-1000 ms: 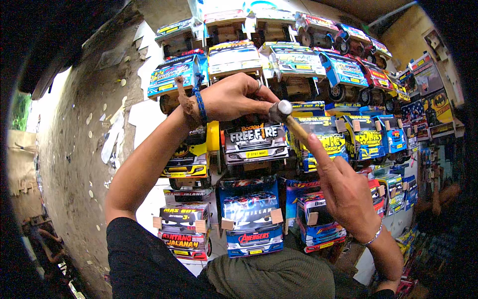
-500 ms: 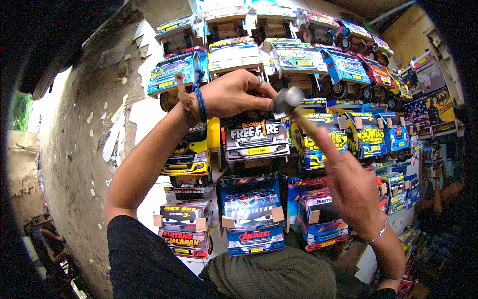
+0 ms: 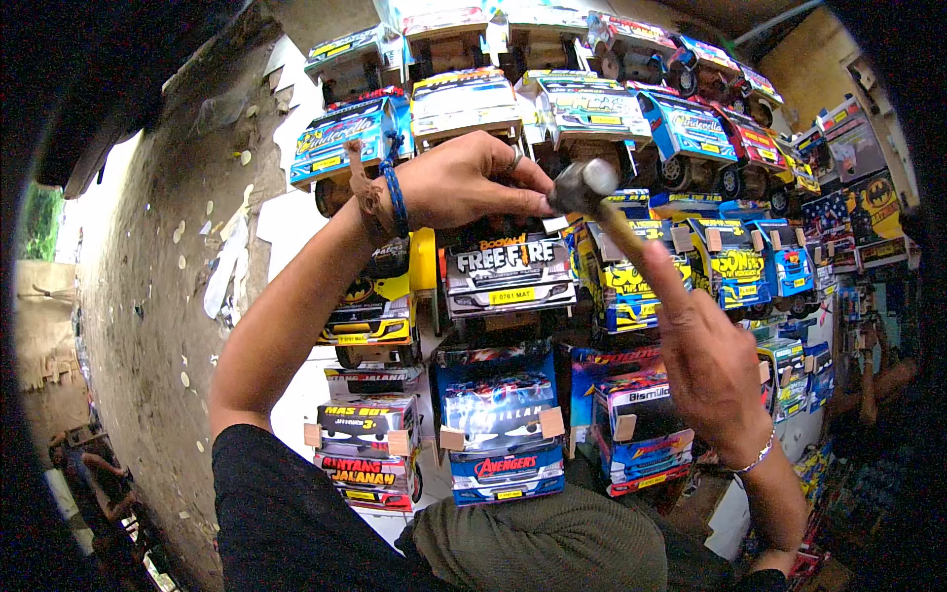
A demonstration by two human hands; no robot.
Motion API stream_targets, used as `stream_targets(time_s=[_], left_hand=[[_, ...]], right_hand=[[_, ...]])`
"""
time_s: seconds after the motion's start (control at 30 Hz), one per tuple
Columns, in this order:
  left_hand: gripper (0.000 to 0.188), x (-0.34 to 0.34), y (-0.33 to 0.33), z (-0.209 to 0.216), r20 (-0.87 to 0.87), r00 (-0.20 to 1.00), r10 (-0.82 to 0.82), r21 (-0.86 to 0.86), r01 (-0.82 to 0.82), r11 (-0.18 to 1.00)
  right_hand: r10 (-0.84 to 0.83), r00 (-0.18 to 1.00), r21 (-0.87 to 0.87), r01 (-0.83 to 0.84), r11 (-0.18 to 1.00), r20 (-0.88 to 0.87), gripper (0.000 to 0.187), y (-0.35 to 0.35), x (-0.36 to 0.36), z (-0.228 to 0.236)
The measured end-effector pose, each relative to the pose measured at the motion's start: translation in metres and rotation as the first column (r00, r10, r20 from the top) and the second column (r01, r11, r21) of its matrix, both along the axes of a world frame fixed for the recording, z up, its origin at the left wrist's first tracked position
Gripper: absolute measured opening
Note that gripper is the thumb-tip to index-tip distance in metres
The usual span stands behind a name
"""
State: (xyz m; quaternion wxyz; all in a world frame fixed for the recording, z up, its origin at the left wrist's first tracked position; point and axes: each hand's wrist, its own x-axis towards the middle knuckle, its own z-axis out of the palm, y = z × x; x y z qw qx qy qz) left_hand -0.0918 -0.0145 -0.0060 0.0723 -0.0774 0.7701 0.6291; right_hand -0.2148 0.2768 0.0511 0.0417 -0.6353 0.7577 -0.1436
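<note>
A hammer [image 3: 623, 235] with a metal head and a wooden handle is gripped in my right hand [image 3: 705, 380], its index finger stretched along the handle. Its head is right beside the fingertips of my left hand [image 3: 472, 185]. Those fingers are pinched together above a grey and black toy truck [image 3: 508, 268]; what they hold, if anything, is hidden. Immediately to the right stands a yellow and blue toy truck [image 3: 636, 286] with a small wooden block on its front corner.
Several printed toy trucks stand in rows around my hands. Close to my lap is a blue toy truck [image 3: 503, 429] with wooden blocks at both corners, beside a black and red one [image 3: 367, 454]. A worn floor [image 3: 187, 296] with paper scraps lies at the left.
The hammer head has shifted slightly up and to the right. My right hand has moved a little right and down, while my left hand stays nearly in place.
</note>
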Motion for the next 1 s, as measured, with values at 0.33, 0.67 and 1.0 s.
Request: stream_targets(time_s=[0.33,0.67,1.0], left_hand=[[0.035,-0.002,-0.002,-0.005,-0.002,1.0,-0.014,-0.041,0.014,0.999],[0.032,-0.002,-0.005,-0.009,-0.052,0.998,-0.024,-0.042,0.021,0.999],[0.023,-0.002,0.002,0.002,0.049,0.999,-0.013,-0.011,0.014,1.0]], right_hand=[[-0.022,0.999,-0.081,0.024,0.996,0.026,0.081,0.004,-0.002,-0.008],[0.014,0.999,0.019,-0.015,1.0,0.035,0.068,0.001,-0.003,-0.002],[-0.038,0.956,-0.031,0.049,0.998,0.289,0.061,0.001,-0.007,0.002]])
